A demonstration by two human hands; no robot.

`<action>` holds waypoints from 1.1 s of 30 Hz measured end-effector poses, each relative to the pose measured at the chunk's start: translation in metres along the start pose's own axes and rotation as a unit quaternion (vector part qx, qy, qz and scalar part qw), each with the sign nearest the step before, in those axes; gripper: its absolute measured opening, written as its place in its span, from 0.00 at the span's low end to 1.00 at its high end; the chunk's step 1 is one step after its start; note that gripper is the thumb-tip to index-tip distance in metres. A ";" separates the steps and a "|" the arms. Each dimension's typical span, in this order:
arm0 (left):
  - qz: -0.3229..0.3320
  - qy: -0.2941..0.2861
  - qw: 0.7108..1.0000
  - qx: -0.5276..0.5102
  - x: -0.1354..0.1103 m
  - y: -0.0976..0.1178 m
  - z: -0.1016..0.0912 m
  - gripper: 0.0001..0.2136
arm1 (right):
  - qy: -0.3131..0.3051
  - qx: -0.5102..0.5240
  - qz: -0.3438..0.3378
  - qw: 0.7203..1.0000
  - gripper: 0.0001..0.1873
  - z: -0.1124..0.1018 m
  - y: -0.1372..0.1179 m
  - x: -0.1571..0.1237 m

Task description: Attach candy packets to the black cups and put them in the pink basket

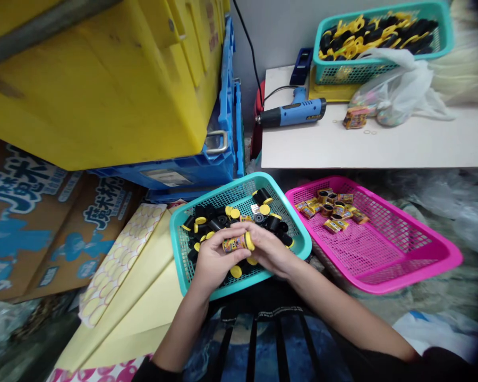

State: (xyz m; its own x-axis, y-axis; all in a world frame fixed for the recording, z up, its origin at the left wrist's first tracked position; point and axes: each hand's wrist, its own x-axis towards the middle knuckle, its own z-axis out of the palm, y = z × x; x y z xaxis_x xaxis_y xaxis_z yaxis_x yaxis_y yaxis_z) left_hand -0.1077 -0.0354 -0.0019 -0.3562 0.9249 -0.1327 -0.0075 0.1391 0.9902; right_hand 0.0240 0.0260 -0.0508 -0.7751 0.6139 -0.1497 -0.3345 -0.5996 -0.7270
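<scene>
Head view: the left hand (215, 260) and right hand (269, 249) pinch a labelled yellow-capped canister (238, 243) between them, just above a teal mesh basket (239, 185); a slack grip could drop it among the loose yellow caps (236, 271) and black cylinders (262, 196).

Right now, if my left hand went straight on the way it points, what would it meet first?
The yellow-capped tube, which your left hand already seems to touch, though depth is hard to judge.
</scene>
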 end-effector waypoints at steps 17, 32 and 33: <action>-0.050 -0.014 0.994 -0.092 -0.009 -0.025 -0.034 0.18 | 0.038 -0.091 0.000 0.995 0.31 0.001 0.000 0.019; 0.053 0.222 0.938 0.262 0.015 -0.055 -0.103 0.15 | 0.052 -0.698 -0.131 0.702 0.10 0.003 0.003 0.027; 0.059 0.206 0.942 0.259 0.011 -0.050 -0.097 0.15 | 0.033 -0.688 -0.215 0.692 0.08 0.003 0.001 0.023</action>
State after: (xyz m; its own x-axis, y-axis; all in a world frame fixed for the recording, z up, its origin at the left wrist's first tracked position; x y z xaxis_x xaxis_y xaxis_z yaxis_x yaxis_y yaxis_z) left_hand -0.2024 -0.0664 -0.0486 -0.6587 0.7444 0.1095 0.4730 0.2965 0.8296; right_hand 0.0044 0.0376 -0.0526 -0.7217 0.6327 0.2807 0.3357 0.6746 -0.6574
